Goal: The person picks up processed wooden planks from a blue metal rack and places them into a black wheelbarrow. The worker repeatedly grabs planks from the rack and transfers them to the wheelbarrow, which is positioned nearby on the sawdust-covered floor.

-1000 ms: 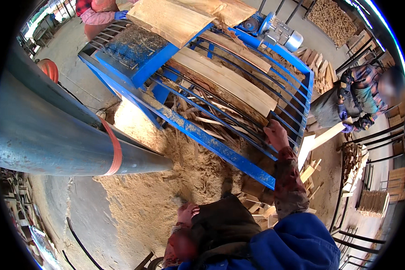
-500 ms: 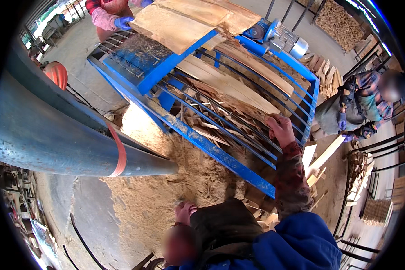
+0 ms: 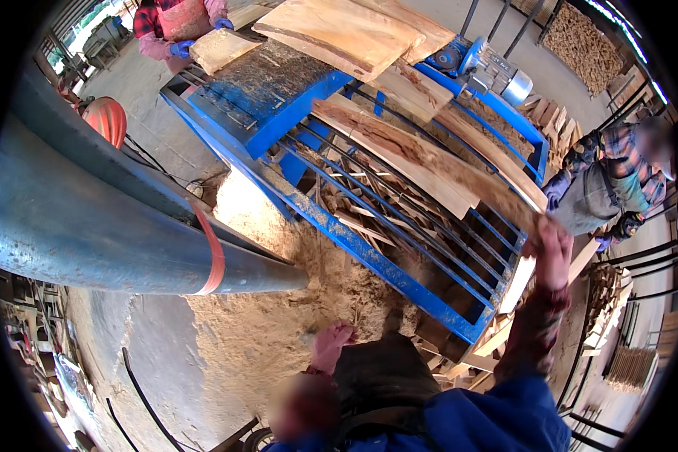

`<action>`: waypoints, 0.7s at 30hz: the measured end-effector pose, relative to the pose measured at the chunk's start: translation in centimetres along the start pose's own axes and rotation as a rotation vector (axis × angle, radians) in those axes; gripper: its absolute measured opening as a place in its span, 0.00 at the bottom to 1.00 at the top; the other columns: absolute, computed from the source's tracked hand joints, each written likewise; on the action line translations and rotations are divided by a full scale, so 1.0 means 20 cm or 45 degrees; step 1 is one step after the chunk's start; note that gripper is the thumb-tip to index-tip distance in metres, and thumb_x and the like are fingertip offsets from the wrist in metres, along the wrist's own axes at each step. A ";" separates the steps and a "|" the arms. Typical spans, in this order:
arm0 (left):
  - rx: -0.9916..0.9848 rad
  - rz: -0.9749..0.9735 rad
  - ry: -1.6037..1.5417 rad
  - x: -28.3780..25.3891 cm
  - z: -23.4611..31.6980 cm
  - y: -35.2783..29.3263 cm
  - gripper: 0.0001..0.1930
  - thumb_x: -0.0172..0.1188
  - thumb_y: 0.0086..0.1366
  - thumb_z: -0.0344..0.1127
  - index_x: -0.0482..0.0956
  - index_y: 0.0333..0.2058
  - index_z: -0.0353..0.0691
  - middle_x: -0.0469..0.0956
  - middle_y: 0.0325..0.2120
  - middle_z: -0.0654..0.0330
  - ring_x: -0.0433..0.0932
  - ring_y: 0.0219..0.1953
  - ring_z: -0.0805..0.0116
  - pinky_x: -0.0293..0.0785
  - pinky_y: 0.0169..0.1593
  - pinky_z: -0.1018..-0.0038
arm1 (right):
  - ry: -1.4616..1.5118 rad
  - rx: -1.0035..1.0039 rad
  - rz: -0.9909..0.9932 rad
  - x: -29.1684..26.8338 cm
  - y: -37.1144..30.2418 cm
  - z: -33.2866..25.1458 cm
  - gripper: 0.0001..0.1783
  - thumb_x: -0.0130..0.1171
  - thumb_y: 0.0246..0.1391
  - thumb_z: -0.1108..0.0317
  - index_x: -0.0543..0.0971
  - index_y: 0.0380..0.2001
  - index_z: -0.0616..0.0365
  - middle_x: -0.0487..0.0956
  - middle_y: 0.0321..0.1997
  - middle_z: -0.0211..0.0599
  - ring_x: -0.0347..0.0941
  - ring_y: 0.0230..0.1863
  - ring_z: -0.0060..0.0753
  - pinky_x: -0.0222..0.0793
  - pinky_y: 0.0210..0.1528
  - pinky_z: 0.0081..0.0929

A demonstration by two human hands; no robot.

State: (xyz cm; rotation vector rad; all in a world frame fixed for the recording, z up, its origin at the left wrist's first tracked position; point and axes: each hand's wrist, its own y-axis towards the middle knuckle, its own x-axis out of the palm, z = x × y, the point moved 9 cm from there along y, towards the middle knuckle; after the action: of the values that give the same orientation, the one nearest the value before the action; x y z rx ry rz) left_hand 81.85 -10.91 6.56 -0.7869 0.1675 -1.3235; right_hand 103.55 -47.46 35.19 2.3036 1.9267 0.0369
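Observation:
My right hand (image 3: 550,252) is closed on the near end of a long bark-edged wood strip (image 3: 429,154). The strip lies slantwise across the bars of a blue metal frame (image 3: 399,280), over a paler board (image 3: 450,194). My left hand (image 3: 333,345) hangs empty over the sawdust-covered floor, its fingers loosely apart. Wide planks (image 3: 339,38) rest at the far end of the frame. There a co-worker in blue gloves (image 3: 182,50) holds a short slab (image 3: 222,51).
A big grey metal duct (image 3: 128,218) with an orange strap fills the left side. A motor (image 3: 497,75) sits on the frame's far right. At right stands another co-worker (image 3: 618,173) beside wood pieces. Offcuts (image 3: 369,222) lie under the bars; sawdust (image 3: 256,339) covers the floor.
My right hand has moved right with the strip's end, swinging the strip across the bars. My left hand has risen slightly. The far co-worker's hands now hold a short slab.

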 end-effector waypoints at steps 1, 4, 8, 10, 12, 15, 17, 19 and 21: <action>0.044 -0.070 -0.022 0.07 0.09 0.00 0.13 0.55 0.67 0.34 0.73 0.45 0.30 0.79 0.34 0.55 0.79 0.35 0.69 0.76 0.42 0.73 | 0.120 0.024 0.037 -0.04 -0.09 0.07 0.18 0.58 0.58 0.56 0.78 0.36 0.65 0.70 0.17 0.26 0.64 0.13 0.19 0.59 0.15 0.18; 0.160 -0.292 -0.141 0.29 0.30 0.04 0.17 0.55 0.67 0.37 0.71 0.48 0.31 0.79 0.38 0.53 0.78 0.39 0.66 0.75 0.46 0.70 | 0.336 0.237 0.041 0.02 -0.40 0.27 0.18 0.58 0.58 0.56 0.78 0.37 0.63 0.71 0.17 0.29 0.65 0.14 0.22 0.61 0.15 0.22; 0.266 -0.630 -0.490 0.59 0.47 0.11 0.28 0.57 0.65 0.49 0.66 0.54 0.33 0.74 0.48 0.50 0.74 0.50 0.59 0.70 0.55 0.62 | 0.643 0.589 0.032 0.21 -0.78 0.52 0.16 0.56 0.60 0.60 0.78 0.40 0.64 0.74 0.21 0.35 0.69 0.17 0.27 0.66 0.19 0.25; 0.335 -0.768 -0.662 0.68 0.50 0.12 0.35 0.56 0.63 0.56 0.62 0.58 0.34 0.70 0.54 0.49 0.69 0.57 0.55 0.65 0.60 0.57 | 0.755 0.695 -0.052 0.31 -0.90 0.57 0.15 0.54 0.61 0.64 0.77 0.43 0.65 0.75 0.24 0.38 0.71 0.20 0.29 0.69 0.22 0.26; 0.267 -0.775 -0.764 0.75 0.50 0.10 0.35 0.56 0.63 0.56 0.62 0.58 0.34 0.69 0.55 0.50 0.68 0.58 0.55 0.64 0.61 0.57 | 0.692 0.821 -0.184 0.36 -0.98 0.60 0.15 0.51 0.63 0.67 0.76 0.46 0.66 0.77 0.26 0.38 0.73 0.23 0.29 0.70 0.25 0.27; 0.089 -0.613 -0.844 0.79 0.45 0.11 0.32 0.56 0.64 0.53 0.64 0.57 0.34 0.75 0.48 0.54 0.73 0.50 0.59 0.66 0.58 0.59 | 0.597 0.816 -0.355 0.38 -1.07 0.68 0.16 0.52 0.63 0.65 0.76 0.47 0.67 0.77 0.26 0.37 0.72 0.24 0.26 0.70 0.28 0.26; -0.038 -0.480 -0.858 0.72 0.31 0.17 0.28 0.56 0.65 0.50 0.66 0.55 0.33 0.78 0.42 0.55 0.75 0.44 0.61 0.68 0.54 0.61 | 0.491 0.886 -0.442 0.37 -1.10 0.71 0.15 0.54 0.62 0.64 0.78 0.44 0.66 0.77 0.26 0.33 0.72 0.27 0.20 0.69 0.32 0.21; -0.058 -0.418 -0.843 0.76 0.32 0.16 0.20 0.52 0.68 0.45 0.69 0.50 0.33 0.76 0.28 0.60 0.73 0.31 0.66 0.69 0.44 0.64 | 0.314 0.827 -0.606 0.38 -1.09 0.75 0.14 0.55 0.61 0.64 0.79 0.42 0.66 0.78 0.27 0.30 0.72 0.29 0.17 0.68 0.33 0.19; -0.069 -0.358 -0.773 0.76 0.27 0.19 0.18 0.50 0.69 0.43 0.70 0.48 0.33 0.73 0.24 0.62 0.71 0.28 0.67 0.68 0.41 0.64 | 0.195 0.895 -0.595 0.35 -1.10 0.79 0.15 0.54 0.61 0.63 0.79 0.40 0.66 0.77 0.27 0.27 0.71 0.30 0.15 0.67 0.34 0.18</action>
State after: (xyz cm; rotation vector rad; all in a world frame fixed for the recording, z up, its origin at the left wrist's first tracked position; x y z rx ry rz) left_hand 91.90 -22.23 13.14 -1.2557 -0.4039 -1.2840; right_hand 84.94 -38.28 16.35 2.1471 2.8625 -0.6205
